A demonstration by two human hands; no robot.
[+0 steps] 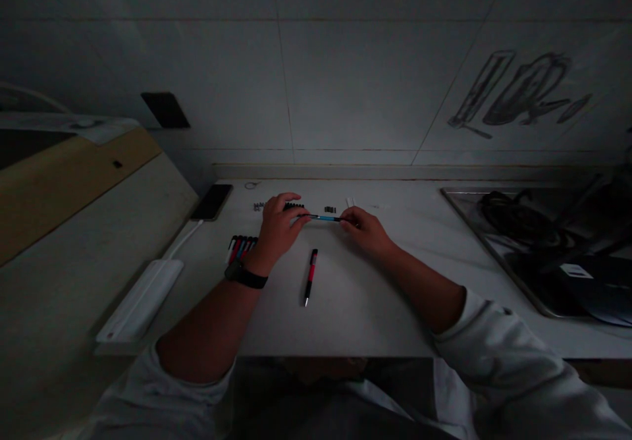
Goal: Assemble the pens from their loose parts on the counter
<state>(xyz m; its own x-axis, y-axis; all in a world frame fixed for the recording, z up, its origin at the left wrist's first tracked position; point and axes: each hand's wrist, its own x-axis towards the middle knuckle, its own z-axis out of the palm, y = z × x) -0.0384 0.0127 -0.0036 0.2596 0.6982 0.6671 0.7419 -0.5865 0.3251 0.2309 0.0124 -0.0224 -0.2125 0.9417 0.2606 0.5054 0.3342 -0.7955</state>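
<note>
A blue and black pen [326,218] is held level above the white counter, one end in each hand. My left hand [282,224], with a dark watch on its wrist, pinches the pen's left end. At the other end my right hand [364,226] closes its fingertips on the pen. Below them a red and black pen [311,276] lies on the counter, its tip toward me. Several pen barrels [241,247] lie in a row beside my left wrist, partly hidden by it. Small black parts [295,205] sit behind my left hand, partly covered.
Small dark pieces [330,209] and thin white pieces [350,201] lie at the back. Springs [258,207] are at the back left. A phone [212,202] and a white power strip [142,298] lie left. A gas stove [523,242] stands right, a tiled wall behind.
</note>
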